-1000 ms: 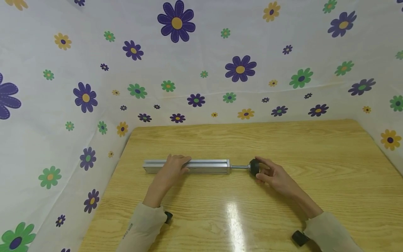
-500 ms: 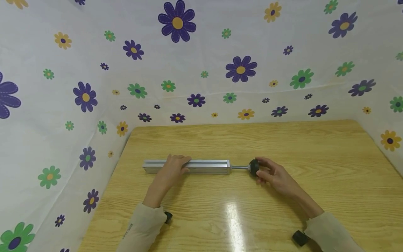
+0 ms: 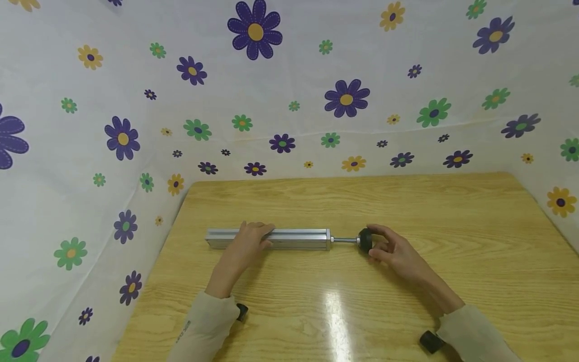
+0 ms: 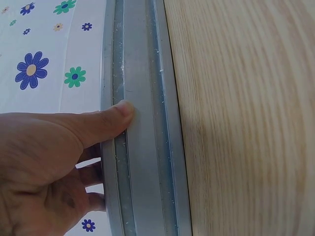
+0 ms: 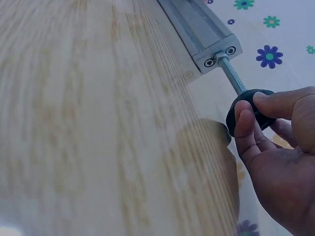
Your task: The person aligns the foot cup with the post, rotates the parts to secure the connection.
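A slotted aluminium profile [image 3: 298, 239] lies lengthwise across the wooden table. My left hand [image 3: 246, 246] grips it left of its middle; in the left wrist view the thumb presses a grooved face of the profile [image 4: 142, 162], the other fingers going behind it. From the profile's right end plate, fixed with two visible screws, a threaded rod [image 5: 231, 74] sticks out through a nut. On the rod's outer end sits a round black levelling foot [image 3: 364, 241]. My right hand [image 3: 398, 254] pinches the foot's rim between thumb and fingers; some fingertips are hidden behind it.
The pale wood-grain table [image 3: 289, 201] is bordered at the back and sides by a white flower-print cloth [image 3: 298, 70]. Black wrist devices [image 3: 431, 342] show at both sleeves. A bright light reflection lies on the table's front part.
My right thumb and fingers have shifted around the black foot's rim, the thumb going up over it and then back down. The left hand and profile stay in place.
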The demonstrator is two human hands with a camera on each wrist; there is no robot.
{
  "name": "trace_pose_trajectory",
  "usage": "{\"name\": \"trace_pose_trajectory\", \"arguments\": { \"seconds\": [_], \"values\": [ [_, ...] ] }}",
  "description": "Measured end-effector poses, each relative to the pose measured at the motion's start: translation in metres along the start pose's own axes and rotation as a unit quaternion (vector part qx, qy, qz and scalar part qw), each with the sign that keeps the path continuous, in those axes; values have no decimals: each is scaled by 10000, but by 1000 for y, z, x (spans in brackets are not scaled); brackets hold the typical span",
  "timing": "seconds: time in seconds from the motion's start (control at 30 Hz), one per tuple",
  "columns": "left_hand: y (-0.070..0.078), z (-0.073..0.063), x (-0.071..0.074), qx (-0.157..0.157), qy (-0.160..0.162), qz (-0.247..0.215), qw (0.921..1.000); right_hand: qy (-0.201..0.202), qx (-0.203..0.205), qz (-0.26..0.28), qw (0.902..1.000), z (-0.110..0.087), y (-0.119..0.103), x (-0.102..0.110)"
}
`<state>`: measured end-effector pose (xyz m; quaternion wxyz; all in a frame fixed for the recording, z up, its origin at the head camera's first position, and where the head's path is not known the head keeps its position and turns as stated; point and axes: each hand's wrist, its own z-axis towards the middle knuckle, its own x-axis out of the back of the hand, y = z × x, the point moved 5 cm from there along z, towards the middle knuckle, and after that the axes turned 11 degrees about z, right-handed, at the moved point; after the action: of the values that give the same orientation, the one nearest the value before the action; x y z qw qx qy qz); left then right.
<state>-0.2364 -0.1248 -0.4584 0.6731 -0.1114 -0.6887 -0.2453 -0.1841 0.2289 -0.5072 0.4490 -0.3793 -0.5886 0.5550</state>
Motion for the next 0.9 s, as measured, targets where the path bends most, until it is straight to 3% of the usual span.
{"name": "trace_pose_trajectory", "arguments": {
  "seconds": [0.23, 0.57, 0.9],
  "values": [
    [-1, 1, -1, -2, -40, 7, 10000, -99, -27, 274, 9996, 1, 0, 1],
    [0, 0, 0, -75, 42, 13, 10000, -103, 371, 528, 9979, 1, 1, 2],
    [0, 1, 0, 4, -5, -31, 10000, -107, 171, 91, 9998, 0, -4, 1]
  ]
}}
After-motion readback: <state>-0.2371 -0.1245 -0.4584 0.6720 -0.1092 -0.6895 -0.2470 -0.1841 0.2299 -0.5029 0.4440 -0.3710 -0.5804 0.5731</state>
